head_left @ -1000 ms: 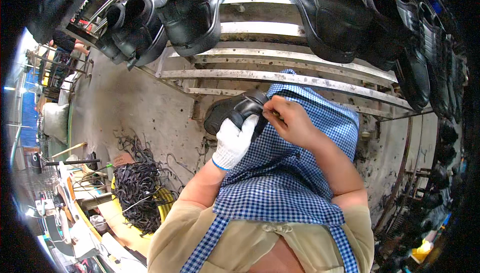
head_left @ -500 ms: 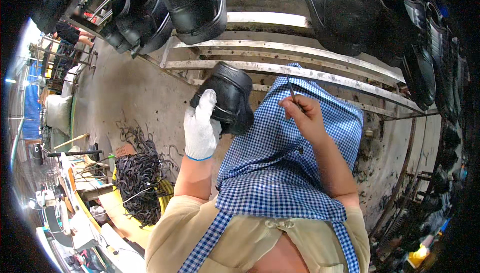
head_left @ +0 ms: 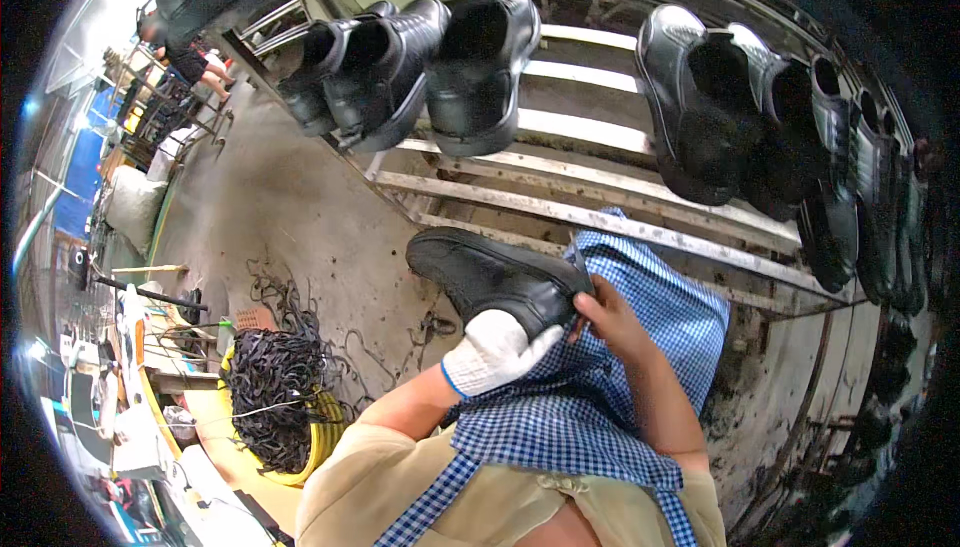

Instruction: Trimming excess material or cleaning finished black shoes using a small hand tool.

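A black leather shoe (head_left: 492, 272) lies on its side in front of me, its toe to the left and its heel toward my right hand. My left hand (head_left: 492, 352), in a white knit glove with a blue cuff edge, is closed round the shoe near the heel end. My bare right hand (head_left: 608, 319) pinches a thin, dark, knife-like tool (head_left: 579, 255) beside the heel; its narrow end points away from me along the sole edge. Whether it touches the shoe I cannot tell. The blue checked apron (head_left: 660, 297) spreads beneath both hands.
Ahead stands a slatted metal rack (head_left: 600, 215) with several black shoes (head_left: 475, 77) at left and more shoes (head_left: 705, 97) at right. A yellow basket (head_left: 325, 447) of black strips (head_left: 275, 387) sits at lower left, with loose strips on the floor. Another person (head_left: 195, 65) is far left.
The shoe has turned from upright to sideways, heel now by my right hand. My left hand moved right and nearer; the tool came to the heel. The view has shifted, showing more of the rack.
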The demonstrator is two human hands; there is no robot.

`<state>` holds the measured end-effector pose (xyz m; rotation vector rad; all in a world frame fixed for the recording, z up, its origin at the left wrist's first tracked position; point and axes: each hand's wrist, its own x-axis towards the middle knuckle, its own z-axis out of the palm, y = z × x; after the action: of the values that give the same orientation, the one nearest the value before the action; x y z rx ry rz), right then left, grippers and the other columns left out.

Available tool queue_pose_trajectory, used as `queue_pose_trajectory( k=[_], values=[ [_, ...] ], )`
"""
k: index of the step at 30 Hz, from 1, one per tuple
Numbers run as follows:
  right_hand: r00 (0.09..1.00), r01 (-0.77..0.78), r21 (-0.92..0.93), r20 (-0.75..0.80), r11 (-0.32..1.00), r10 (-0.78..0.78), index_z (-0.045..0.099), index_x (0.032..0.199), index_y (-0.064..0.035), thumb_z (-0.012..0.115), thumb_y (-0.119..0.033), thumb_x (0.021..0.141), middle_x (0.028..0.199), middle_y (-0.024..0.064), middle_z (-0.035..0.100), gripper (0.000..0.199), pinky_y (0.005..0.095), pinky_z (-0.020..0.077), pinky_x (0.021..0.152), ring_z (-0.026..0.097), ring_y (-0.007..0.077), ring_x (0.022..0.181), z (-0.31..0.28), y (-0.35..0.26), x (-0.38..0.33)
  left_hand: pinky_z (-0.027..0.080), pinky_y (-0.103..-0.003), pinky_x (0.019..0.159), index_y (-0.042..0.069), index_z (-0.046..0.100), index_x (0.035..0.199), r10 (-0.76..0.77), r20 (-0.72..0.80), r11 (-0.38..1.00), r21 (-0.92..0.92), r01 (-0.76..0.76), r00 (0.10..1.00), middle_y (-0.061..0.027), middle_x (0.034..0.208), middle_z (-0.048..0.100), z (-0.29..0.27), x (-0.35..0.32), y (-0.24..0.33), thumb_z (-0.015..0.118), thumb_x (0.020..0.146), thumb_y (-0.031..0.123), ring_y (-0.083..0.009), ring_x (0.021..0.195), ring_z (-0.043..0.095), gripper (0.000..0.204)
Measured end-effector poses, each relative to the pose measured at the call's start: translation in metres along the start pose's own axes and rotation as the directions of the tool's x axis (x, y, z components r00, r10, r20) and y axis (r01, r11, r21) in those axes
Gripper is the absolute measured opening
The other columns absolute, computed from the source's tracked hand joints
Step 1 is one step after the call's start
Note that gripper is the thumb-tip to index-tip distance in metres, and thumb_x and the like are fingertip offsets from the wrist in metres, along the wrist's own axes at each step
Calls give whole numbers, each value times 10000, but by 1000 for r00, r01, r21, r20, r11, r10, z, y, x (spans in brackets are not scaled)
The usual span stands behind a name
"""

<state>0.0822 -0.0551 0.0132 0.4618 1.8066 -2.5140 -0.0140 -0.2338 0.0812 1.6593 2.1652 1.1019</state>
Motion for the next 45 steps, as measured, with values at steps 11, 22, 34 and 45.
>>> queue_pose_trajectory(
  k=[11, 22, 34, 45],
  values=[
    [880, -467, 186, -1, 865, 475, 337, 1470, -133, 599, -433, 888, 1304, 59, 530, 705, 382, 444, 790, 501, 223, 1121, -21, 75, -13, 498, -466, 631, 19, 644, 844, 6, 309, 997, 67, -28, 951, -185, 713, 616, 16, -8, -9, 582, 893, 299, -385, 634, 605, 291],
    [982, -187, 545, 109, 817, 152, 498, 1332, -42, 706, -462, 753, 1182, 84, 640, 745, 362, 565, 751, 651, 227, 967, -34, 103, -35, 350, -356, 1084, 11, 267, 1471, -516, -464, 745, -658, 111, 720, -182, 1464, 381, -36, -14, -56, 626, 907, 145, -267, 1302, 434, 682],
    [984, -158, 410, -16, 898, 180, 502, 1322, -27, 647, -332, 871, 1193, 79, 631, 563, 326, 531, 825, 637, 209, 980, -38, 135, -20, 479, -363, 968, 19, 403, 1404, -736, -200, 152, -980, -131, 647, -123, 1267, 566, -36, 3, -60, 604, 914, 220, -224, 1119, 574, 566],
    [945, 189, -153, -242, 970, -222, 662, 901, 15, 625, -127, 919, 804, 5, 658, 148, 220, 427, 628, 563, 64, 708, -25, 9, -13, 469, -313, 936, 8, 549, 1246, -311, -464, 900, -425, 101, 830, -103, 1133, 619, -66, 8, -28, 788, 714, 132, -189, 1052, 595, 596]
  ],
)
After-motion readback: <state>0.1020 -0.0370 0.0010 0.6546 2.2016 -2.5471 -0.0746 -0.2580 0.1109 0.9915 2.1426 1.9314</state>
